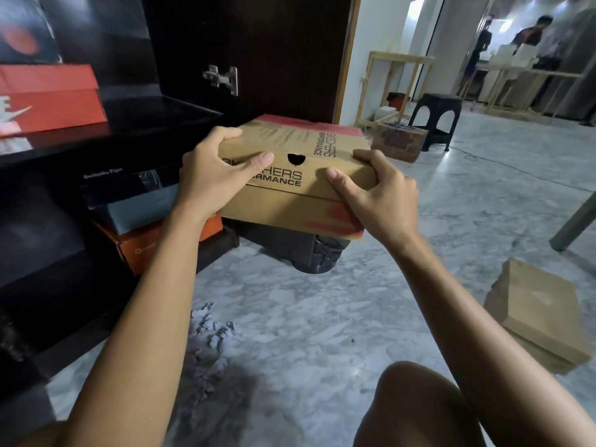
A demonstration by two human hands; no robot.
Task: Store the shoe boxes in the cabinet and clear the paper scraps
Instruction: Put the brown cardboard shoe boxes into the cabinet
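Your knee (416, 401) and the grey paper scraps (209, 333) sit uncleared on the floor. Both your left hand (213, 179) and right hand (374, 191) grip the tan shoe box (290, 162) in front of the cabinet (180, 114), which already holds several boxes; another brown box (538, 314) waits.

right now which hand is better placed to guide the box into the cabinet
Left. The left hand grips the box on the side nearest the cabinet; the right hand holds the far side.

marble floor (322, 317) bears paper scraps (209, 333) and a cardboard box (541, 314).
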